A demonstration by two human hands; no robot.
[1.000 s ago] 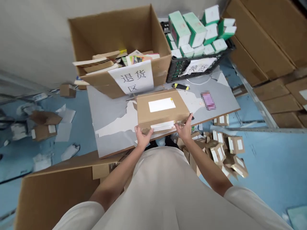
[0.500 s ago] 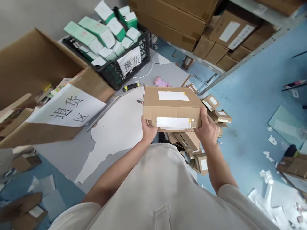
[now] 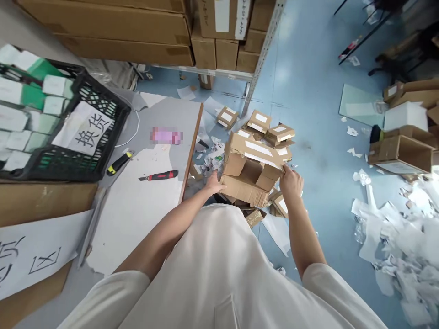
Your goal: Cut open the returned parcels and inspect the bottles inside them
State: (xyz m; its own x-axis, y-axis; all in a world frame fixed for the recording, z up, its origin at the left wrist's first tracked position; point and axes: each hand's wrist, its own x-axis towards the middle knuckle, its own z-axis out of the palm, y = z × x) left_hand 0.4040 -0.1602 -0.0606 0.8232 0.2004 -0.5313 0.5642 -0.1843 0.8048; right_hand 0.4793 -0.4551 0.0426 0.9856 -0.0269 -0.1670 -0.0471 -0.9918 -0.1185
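Cardboard box (image 3: 244,187), partly open, hangs just right of the frame's centre over smaller boxes (image 3: 259,121); the left hand (image 3: 214,183) and right hand (image 3: 291,183) grip its opposite sides. Its contents cannot be made out. At the left edge, a black crate (image 3: 115,119) holds green-and-white cartons (image 3: 54,87).

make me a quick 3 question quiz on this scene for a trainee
1. True or false: the cardboard box held by the left hand and the right hand is closed on every side.
2. Pick one: the cutter nearest the left hand has a handle that is a) red and black, b) all white, c) all blue.
3. Fill in: the sign on the black crate is written on ____ paper.

Key: 1. False, its inside shows through an opening. 2. a. 3. White.
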